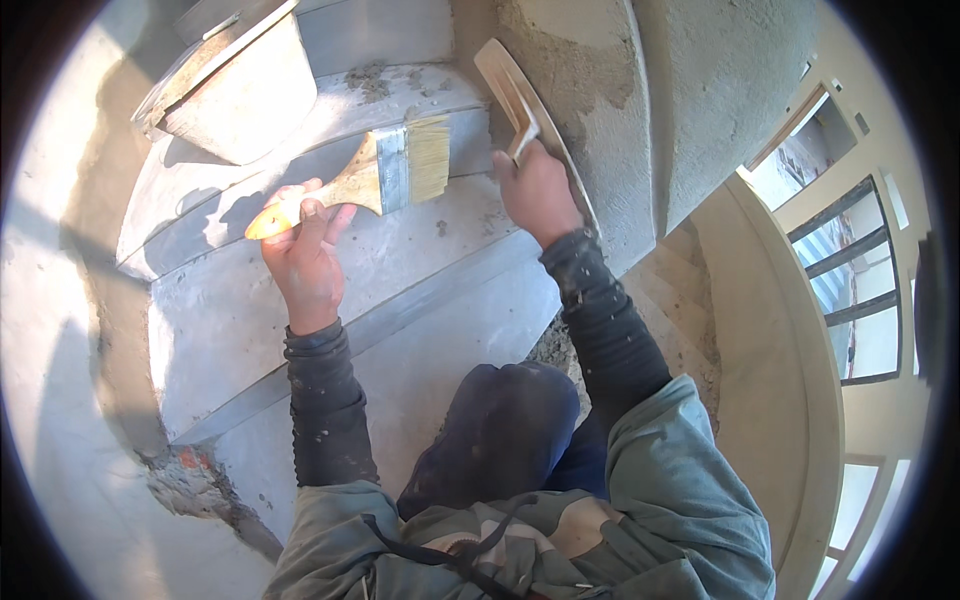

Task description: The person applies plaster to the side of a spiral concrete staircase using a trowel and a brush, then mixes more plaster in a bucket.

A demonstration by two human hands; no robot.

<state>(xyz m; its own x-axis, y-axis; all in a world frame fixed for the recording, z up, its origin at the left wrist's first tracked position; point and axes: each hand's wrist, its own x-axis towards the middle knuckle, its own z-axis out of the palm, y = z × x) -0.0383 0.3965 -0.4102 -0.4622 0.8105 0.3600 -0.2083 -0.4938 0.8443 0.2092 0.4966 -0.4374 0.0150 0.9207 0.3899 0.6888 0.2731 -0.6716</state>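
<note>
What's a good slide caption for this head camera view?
On grey stair treads, the left hand holds a wide paintbrush while the right hand presses a wooden float against the plastered wall.

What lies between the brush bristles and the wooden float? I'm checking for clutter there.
In the head view, only bare grey step surface with a few mortar crumbs lies between the brush and the float.

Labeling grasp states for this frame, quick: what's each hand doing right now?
Left hand: closed on the wooden handle of a wide paintbrush.
Right hand: closed on the handle of a wooden plastering float held against the curved wall.
</note>
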